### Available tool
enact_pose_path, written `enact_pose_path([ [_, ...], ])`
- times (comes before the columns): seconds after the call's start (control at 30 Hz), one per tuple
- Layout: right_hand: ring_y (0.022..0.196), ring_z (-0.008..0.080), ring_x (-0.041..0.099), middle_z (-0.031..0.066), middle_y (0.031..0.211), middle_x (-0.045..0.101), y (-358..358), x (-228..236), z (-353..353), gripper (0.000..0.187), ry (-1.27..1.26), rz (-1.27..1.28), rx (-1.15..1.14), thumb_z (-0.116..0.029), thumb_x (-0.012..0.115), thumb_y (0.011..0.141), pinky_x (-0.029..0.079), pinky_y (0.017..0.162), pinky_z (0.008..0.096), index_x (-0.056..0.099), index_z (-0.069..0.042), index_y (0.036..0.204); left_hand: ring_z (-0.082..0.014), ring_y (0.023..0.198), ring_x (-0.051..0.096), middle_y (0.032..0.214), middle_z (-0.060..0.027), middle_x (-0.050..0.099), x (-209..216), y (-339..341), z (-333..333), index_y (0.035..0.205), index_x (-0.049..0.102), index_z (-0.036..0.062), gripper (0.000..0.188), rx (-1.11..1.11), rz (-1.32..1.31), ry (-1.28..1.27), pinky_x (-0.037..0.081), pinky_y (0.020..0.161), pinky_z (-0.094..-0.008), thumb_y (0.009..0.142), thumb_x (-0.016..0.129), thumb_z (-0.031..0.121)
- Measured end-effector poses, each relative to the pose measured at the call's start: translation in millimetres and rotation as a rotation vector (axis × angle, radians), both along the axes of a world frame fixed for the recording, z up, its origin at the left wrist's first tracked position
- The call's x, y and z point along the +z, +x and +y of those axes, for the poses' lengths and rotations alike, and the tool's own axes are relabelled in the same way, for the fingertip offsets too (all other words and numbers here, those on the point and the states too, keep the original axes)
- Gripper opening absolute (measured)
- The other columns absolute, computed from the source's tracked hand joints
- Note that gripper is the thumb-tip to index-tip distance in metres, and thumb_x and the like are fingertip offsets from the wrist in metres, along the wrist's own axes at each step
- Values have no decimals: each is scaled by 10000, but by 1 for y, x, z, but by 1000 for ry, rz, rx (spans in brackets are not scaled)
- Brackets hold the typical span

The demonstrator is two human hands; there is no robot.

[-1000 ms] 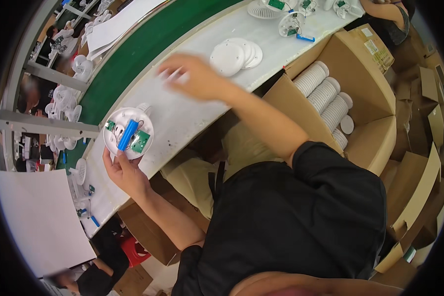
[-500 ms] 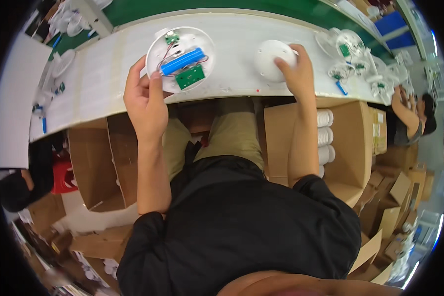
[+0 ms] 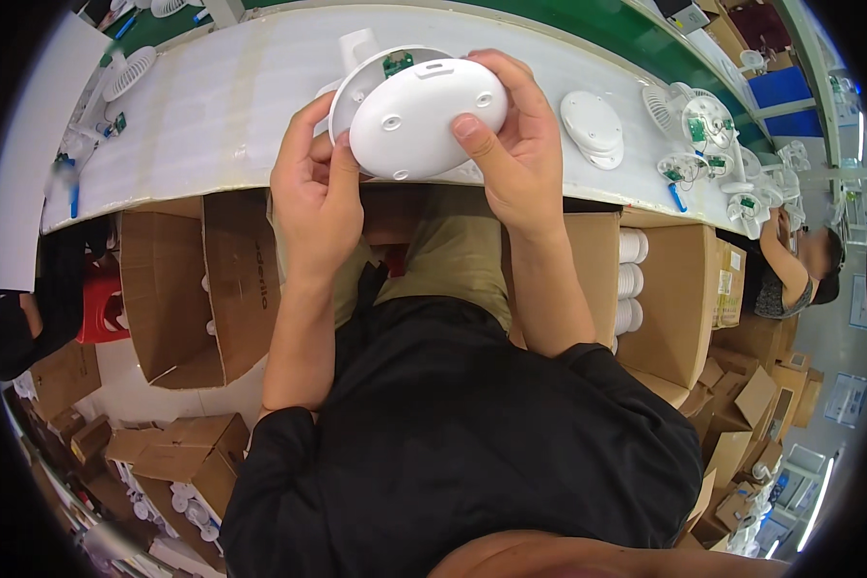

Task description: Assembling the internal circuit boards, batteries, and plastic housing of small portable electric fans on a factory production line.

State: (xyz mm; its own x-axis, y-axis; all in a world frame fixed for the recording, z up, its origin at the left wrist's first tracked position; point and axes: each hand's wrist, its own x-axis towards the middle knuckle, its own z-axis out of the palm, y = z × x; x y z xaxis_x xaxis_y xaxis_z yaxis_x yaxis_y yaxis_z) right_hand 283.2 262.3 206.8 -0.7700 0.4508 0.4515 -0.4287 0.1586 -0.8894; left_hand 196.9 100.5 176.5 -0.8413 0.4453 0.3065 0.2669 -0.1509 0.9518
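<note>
My left hand (image 3: 320, 188) grips a white round fan base (image 3: 345, 96) by its side, above the near edge of the bench. A green circuit board (image 3: 397, 65) peeks out inside it; the rest of its inside is hidden. In my right hand (image 3: 522, 159) is a white round cover (image 3: 424, 120) with screw holes and a small slot, thumb on its face and fingers behind its rim. Tilted, the cover lies over the front of the base, with a gap along the far side. Fingertips of my left hand also touch the cover's left edge.
White round covers (image 3: 590, 123) lie stacked on the white bench (image 3: 231, 106), right of my hands. Opened fan parts (image 3: 708, 125) with boards and blue batteries sit farther right, more at left (image 3: 116, 82). Cardboard boxes (image 3: 669, 308) stand below the bench edge. A co-worker (image 3: 790, 260) is at far right.
My right hand has brought the cover leftward from beside the stack to the base. The blue battery inside the base is now hidden behind it. The view has shifted slightly.
</note>
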Motion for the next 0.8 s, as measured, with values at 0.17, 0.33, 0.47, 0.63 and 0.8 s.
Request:
enact_pose_path([
  [0.17,1045,232,566,141,1199,583,20,17,2,448,-9,-83,25,-33,668,865,481,935,322,547,-15,1296,-156,769,637,943,-150,687,11,26,0,1352,483,-26,396,-37,-16,-1,536,689,-235,966,533,47],
  [0.33,1039,235,567,144,1209,579,36,26,-3,470,-29,-113,9,-37,665,869,481,936,325,544,-20,1323,-182,819,641,1030,-177,677,27,46,1,1358,485,-51,436,-153,-264,274,538,724,-247,935,556,29],
  [0.47,1041,236,568,147,1214,579,39,30,-14,480,-24,-124,-26,-35,664,867,482,935,327,545,-26,1332,-210,882,652,1102,-200,655,31,47,-2,1362,479,-67,460,-219,-371,424,542,754,-258,930,580,53],
  [0.63,1042,238,572,146,1221,581,28,31,-27,479,-6,-133,-71,-29,665,860,485,930,326,554,-30,1326,-243,967,645,1196,-226,612,27,36,-12,1357,473,-76,483,-129,-23,61,542,788,-279,930,602,109],
  [0.8,1036,233,575,140,1214,583,15,19,-37,479,11,-109,-64,-24,672,851,483,931,323,564,-34,1318,-252,1019,618,1248,-228,577,22,26,-25,1362,463,-66,503,-124,-35,17,524,829,-300,931,609,149],
])
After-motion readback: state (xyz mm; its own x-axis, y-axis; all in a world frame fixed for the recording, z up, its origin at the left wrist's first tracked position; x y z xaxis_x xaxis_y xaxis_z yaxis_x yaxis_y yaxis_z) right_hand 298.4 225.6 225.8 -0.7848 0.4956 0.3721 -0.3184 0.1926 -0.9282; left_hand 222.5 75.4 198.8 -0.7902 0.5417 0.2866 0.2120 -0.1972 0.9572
